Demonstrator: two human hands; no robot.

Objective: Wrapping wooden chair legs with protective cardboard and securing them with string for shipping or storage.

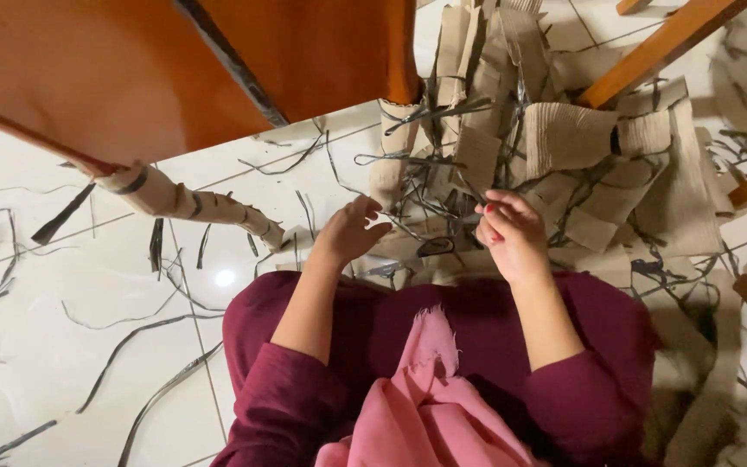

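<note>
Right hand [512,232] is closed, pinching a thin dark strip [464,201] over the lap. Left hand [352,229] is open, fingers loosely curled, empty. Corrugated cardboard pieces [564,138] lie heaped on the floor [62,346], far right, within reach.

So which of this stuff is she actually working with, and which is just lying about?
In use:
- left hand and right hand, over the pile
- corrugated cardboard pieces
- thin dark strips tangled among them

Lying about:
- rolled cardboard tube
- loose strips on the tiled floor
- orange wooden furniture
- pink scarf
</note>
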